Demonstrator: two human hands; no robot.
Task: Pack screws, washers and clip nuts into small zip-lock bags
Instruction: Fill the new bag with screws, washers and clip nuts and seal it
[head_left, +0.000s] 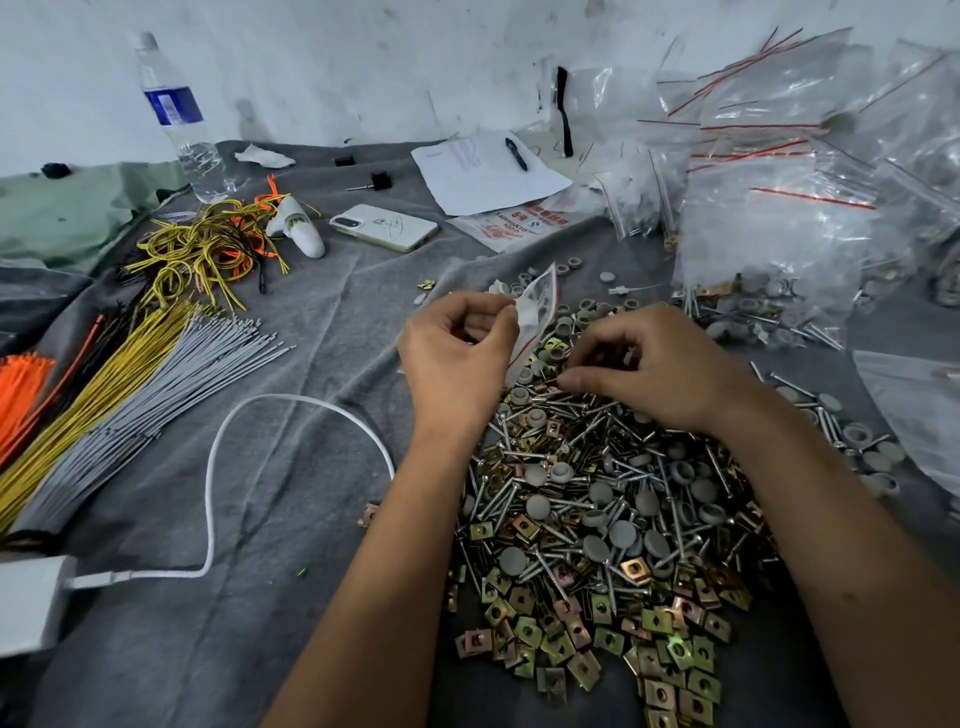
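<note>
the zip-lock bag (535, 312) is pinched at its near edge by the left hand (457, 353), thumb and fingertips curled onto the plastic, held just above the far end of the big hardware pile (597, 519) on the grey cloth (311, 467). it stands tilted, long axis running up and away from the pile, red-striped mouth on the side facing the right hand (654, 369). that hand is just beside the bag over the pile's far end, fingers curled in and thumb closed against them — looks like it's pinching a screw, can't tell for sure. i'd guess the next bit is carrying that piece leftward into the mouth — right hand's clearly the one to do it. filled bags (769, 249) are heaped beyond the pile.
</note>
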